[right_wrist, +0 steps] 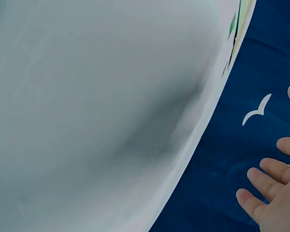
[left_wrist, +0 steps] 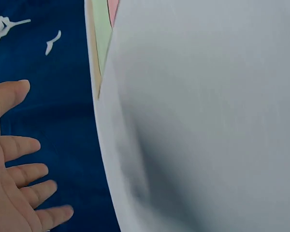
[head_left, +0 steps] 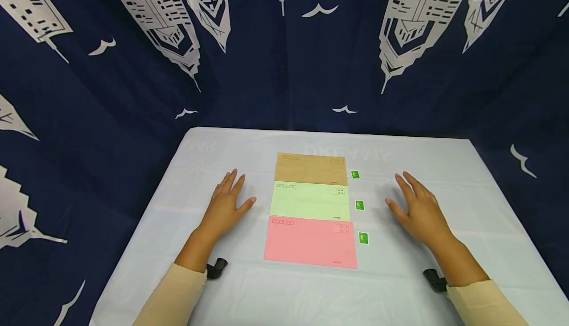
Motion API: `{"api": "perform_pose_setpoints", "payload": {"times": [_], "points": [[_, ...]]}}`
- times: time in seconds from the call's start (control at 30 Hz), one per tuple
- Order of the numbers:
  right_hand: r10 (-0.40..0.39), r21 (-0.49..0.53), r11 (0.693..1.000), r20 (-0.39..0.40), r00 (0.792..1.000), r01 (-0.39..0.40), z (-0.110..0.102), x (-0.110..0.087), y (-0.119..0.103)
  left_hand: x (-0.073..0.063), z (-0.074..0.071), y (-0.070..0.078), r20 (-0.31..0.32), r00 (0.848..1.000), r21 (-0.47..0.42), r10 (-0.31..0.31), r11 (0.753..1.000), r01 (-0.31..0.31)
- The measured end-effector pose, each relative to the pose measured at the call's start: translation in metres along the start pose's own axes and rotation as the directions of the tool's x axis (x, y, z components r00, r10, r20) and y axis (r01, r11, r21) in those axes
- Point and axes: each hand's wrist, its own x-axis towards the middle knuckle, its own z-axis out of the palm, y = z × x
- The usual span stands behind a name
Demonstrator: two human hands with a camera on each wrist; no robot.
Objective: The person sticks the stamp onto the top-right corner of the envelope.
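Observation:
Three envelopes lie in a column at the middle of the table: a brown envelope (head_left: 310, 169) farthest away, a light green envelope (head_left: 309, 201) in the middle and a pink envelope (head_left: 310, 243) nearest. Along their right side lie three small green stamps, a far stamp (head_left: 355, 174), a middle stamp (head_left: 359, 205) and a near stamp (head_left: 363, 238). To the left of the envelopes is my left hand (head_left: 225, 208), fingers spread and holding nothing. My right hand (head_left: 420, 212), also with spread fingers and nothing held, is right of the stamps. Both wrist views show the fingers apart.
A white cloth covers the table (head_left: 391, 286). Behind it hangs a dark blue curtain (head_left: 266, 84) with white buildings and birds. Black wrist cameras show at the left cuff (head_left: 195, 271) and the right cuff (head_left: 468, 291).

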Motion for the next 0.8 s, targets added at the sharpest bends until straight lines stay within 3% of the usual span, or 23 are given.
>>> {"api": "perform_pose_setpoints", "payload": {"times": [0.27, 0.47, 0.8], "points": [[-0.035, 0.036, 0.999, 0.004, 0.999, 0.035, -0.004, -0.006, -0.011, -0.010, 0.001, 0.020, 0.016, 0.997, -0.065, 0.077, 0.995, -0.076], [-0.028, 0.080, 0.996, 0.038, 0.999, 0.025, -0.004, -0.011, -0.018, -0.019, 0.005, 0.035, 0.087, 0.989, -0.059, 0.118, 0.992, -0.114], [0.004, 0.117, 0.993, 0.148, 0.989, -0.022, -0.003, -0.018, -0.025, -0.030, 0.013, 0.055, 0.208, 0.950, -0.111, 0.232, 0.971, -0.212]]}}
